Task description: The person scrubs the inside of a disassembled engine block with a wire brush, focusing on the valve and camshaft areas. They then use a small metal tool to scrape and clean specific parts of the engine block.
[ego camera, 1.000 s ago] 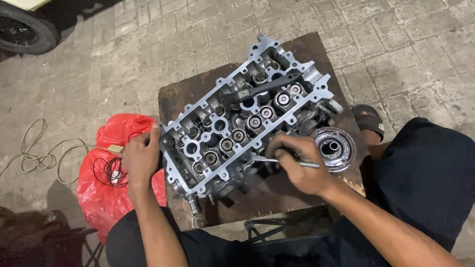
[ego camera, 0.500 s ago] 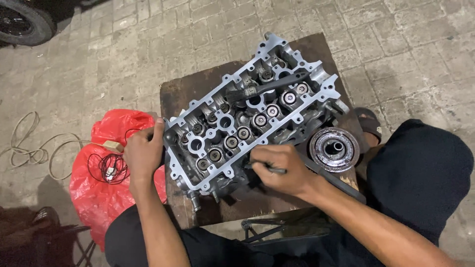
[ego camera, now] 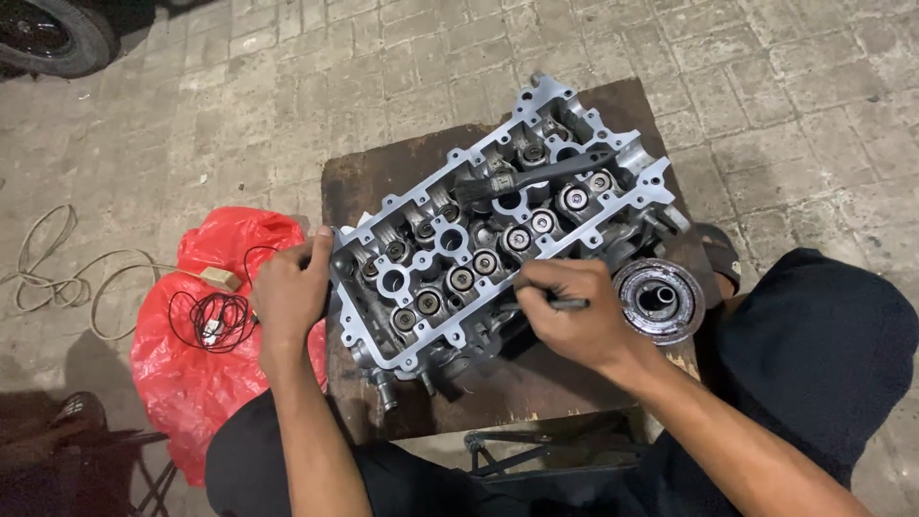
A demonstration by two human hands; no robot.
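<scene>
While it lies diagonally across the middle of the frame, the aluminium cylinder head (ego camera: 498, 239) rests on a dark, rusty work stand (ego camera: 383, 172), its valve side up and the round valve-spring retainers showing in two rows. The left hand (ego camera: 292, 292) grips the head's lower-left end, fingers curled over the rim. The right hand (ego camera: 574, 311) is clenched around a thin metal tool (ego camera: 565, 304) at the casting's lower edge; the tool's working tip is hidden by the fingers. The casting is judged heavy, rigid and possibly oily, with sharp machined edges; its thick outer ends look the safest places to take hold, not the valve gear. A dark paintbrush (ego camera: 536, 175) lies across the upper half of the head. A round pulley-like part (ego camera: 659, 300) sits just right of the right hand. At lower left, a red plastic bag (ego camera: 191, 383) carries a coil of thin black wire (ego camera: 212, 316) on the paving.
</scene>
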